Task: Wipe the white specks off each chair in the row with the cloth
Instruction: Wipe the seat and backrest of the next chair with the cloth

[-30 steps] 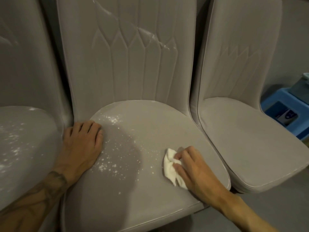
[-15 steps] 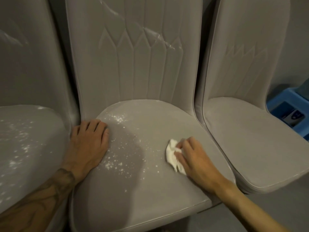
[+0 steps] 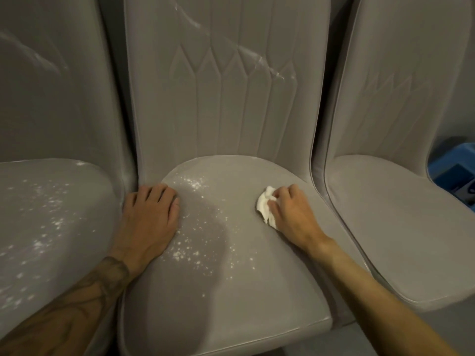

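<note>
Middle chair: open seat lane between left grip and right grip, running down to the front edge. Left grip lies flat on the back-left corner with its forearm crossing the seat's left edge, so that side is blocked. Right grip, bunched on the cloth, sits right of centre. Backrest walls off the rear. Left chair and right chair stand just beside, narrow gaps only. Blue crate sits past the right chair.

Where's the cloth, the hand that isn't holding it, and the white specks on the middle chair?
cloth [image 3: 264, 205]: head view, on the bunched white part that shows.
left hand [image 3: 150, 214]: head view, on the back of the hand.
white specks [image 3: 180, 253]: head view, on the thickest cluster.
</note>
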